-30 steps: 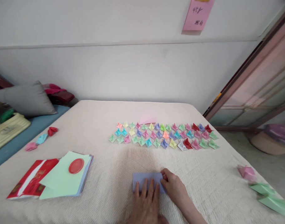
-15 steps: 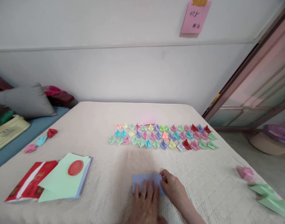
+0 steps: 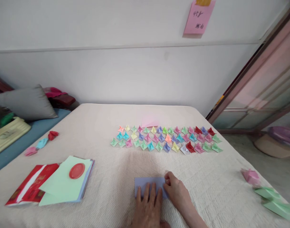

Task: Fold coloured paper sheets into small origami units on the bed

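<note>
A folded blue-violet sheet of paper (image 3: 150, 181) lies on the cream cloth at the near middle, its long side running left to right. My left hand (image 3: 148, 202) rests flat across its lower part, fingers apart and pointing away from me. At the sheet's right edge, my right hand (image 3: 178, 191) is closed, thumb and curled forefinger pinched together on the upper right corner. That corner is partly hidden by the fingers. Beyond the sheet stand three rows of small folded paper boats (image 3: 161, 137) in many colours.
At left, a green stack of paper (image 3: 64, 180) bears a red round lid (image 3: 77, 171) and overlaps a red packet (image 3: 33, 182). Small paper shapes (image 3: 42, 143) lie farther left. Pink (image 3: 251, 176) and green folded papers (image 3: 278, 205) sit by the right edge. A pink sheet (image 3: 149, 122) lies behind the rows.
My right hand has shifted very slightly at the sheet's right edge. My left hand and the paper stay in place.
</note>
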Available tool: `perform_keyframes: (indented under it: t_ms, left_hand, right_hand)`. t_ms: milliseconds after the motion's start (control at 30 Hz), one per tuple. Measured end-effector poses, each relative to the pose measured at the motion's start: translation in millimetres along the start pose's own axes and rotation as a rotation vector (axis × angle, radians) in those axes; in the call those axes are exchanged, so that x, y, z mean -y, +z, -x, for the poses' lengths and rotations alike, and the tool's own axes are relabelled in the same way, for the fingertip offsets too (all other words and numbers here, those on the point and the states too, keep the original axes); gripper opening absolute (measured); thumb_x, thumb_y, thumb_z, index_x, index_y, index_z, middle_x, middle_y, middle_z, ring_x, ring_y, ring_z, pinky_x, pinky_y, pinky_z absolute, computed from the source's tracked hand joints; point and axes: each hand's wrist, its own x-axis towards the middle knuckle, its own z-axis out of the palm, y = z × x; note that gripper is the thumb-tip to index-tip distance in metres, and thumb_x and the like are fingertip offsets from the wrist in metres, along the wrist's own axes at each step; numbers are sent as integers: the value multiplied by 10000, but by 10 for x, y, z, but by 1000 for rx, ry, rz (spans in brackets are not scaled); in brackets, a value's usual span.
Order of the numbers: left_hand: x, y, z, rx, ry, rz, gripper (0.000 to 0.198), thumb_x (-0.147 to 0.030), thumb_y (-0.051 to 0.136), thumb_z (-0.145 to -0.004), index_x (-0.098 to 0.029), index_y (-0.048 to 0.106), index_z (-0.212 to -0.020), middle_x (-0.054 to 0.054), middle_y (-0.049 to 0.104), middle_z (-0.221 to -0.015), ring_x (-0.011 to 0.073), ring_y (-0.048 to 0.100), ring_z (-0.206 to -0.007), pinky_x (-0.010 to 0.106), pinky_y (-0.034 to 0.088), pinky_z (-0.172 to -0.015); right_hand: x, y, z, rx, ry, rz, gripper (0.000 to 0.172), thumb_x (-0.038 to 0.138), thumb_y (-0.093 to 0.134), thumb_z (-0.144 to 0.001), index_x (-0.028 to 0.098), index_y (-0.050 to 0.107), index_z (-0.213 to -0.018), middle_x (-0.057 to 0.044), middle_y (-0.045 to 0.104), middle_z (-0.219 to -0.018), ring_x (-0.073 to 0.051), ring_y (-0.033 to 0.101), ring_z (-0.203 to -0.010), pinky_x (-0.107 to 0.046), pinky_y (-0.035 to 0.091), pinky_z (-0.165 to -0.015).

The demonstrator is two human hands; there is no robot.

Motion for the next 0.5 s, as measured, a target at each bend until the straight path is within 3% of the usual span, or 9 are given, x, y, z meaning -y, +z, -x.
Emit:
perform_keyframes:
  t_ms: [300,500]
  left_hand:
    - [-31,-89,-4,38,-32,76,818,-658,447,-786,-202,286,-1445,161,302,-1479,408,287,-1336,694,249,-1012]
    - [-11,-7,-14,2,-14,35,867,-663,485,-766,-188,258,-1455,176,299,-1478,424,296,-1327,699,254,-1004]
  right_hand:
    - [-24,12,-7,-2,-7,-39,170,62,466,-730,220,471,-792,5,635,-669,-163,601,-654,-238,305,-558]
    - [-38,34,-10,-12,-10,-60,169,64,465,-728,226,458,-777,8,632,-657,-164,601,-652,-238,305,-557]
